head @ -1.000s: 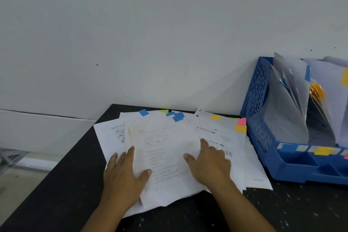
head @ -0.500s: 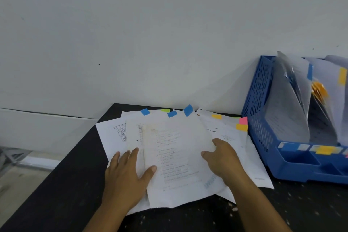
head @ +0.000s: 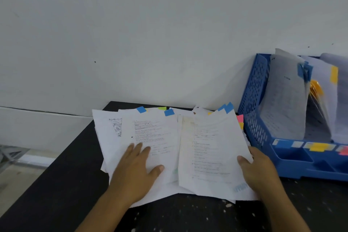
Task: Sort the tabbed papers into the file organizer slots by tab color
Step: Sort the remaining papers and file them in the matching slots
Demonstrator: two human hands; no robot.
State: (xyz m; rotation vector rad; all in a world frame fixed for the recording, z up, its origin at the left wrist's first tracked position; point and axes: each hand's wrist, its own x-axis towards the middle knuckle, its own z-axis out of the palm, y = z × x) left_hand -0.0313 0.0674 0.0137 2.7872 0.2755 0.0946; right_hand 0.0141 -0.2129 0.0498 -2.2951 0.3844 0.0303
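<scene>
Spread flat across the pile of tabbed papers (head: 150, 137) on the black tabletop (head: 56, 184): left hand (head: 135, 171), fingers straight and apart, pressing down. At 3 o'clock of it, right hand (head: 258, 171) pinching the edge of a blue-tabbed sheet (head: 209, 149), thumb on top, fingers beneath. At 3 o'clock of the pile, just beside: blue file organizer (head: 259, 100), upright papers in its slots.

The loose sheets (head: 211, 149) at lower centre are thin matt paper, creased and stained in places. At right, the blue file organizer (head: 254, 100) is hard plastic with perforated walls and a slight sheen. The black table (head: 56, 184) looks matt, speckled with pale flecks; the wall (head: 150, 34) is flat, matt white.
</scene>
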